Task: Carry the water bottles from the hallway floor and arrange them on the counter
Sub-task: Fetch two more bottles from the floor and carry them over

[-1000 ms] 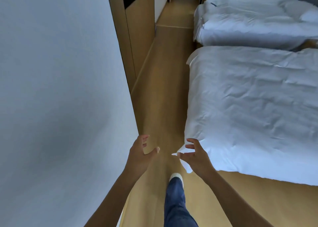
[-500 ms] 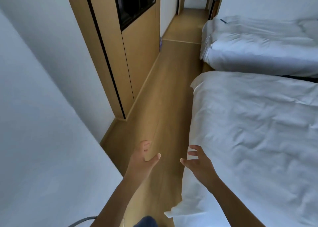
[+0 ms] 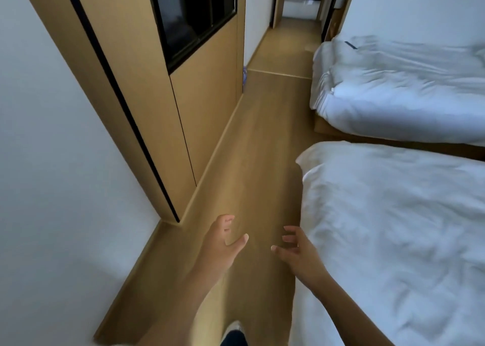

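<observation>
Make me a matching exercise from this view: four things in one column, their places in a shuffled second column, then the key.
Things
1. left hand
2. near bed
3. wooden cabinet
4. bluish object on the floor

Places
A. far down the passage, at the cabinet's far corner
B. along the left wall
C. filling the lower right
D. low centre, empty, over the floor

Pairs: 1-D, 2-C, 3-B, 4-A
</observation>
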The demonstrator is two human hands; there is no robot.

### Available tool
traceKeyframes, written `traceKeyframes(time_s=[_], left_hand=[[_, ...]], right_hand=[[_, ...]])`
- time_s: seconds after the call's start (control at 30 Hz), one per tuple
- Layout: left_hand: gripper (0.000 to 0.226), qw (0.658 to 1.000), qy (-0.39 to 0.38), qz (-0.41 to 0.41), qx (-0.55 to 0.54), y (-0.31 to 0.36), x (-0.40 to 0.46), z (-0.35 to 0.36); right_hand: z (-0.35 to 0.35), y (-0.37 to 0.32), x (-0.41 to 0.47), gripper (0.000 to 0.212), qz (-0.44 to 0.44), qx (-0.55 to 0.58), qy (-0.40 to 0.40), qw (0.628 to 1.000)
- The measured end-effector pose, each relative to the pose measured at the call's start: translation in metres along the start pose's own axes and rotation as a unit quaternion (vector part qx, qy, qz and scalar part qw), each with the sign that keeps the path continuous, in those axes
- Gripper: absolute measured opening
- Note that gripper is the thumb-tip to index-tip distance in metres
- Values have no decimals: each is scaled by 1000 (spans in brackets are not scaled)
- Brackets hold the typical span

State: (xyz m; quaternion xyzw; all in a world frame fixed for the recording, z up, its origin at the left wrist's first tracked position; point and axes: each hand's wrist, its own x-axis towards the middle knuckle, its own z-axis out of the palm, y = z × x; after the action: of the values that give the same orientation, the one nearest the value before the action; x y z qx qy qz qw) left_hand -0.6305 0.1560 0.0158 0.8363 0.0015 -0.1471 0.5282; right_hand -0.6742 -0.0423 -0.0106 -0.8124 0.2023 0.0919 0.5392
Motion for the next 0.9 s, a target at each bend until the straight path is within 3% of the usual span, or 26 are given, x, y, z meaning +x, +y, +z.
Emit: traceKeyframes(time_s=[0.4,0.9], left_hand=[[53,999,36,-11,17,66,243,-20],[51,999,51,-3,-3,206,599,33]], right_hand=[[-37,-83,251,58,-22,32,-17,999],[-173,-193,600,53,-37,21,14,999]])
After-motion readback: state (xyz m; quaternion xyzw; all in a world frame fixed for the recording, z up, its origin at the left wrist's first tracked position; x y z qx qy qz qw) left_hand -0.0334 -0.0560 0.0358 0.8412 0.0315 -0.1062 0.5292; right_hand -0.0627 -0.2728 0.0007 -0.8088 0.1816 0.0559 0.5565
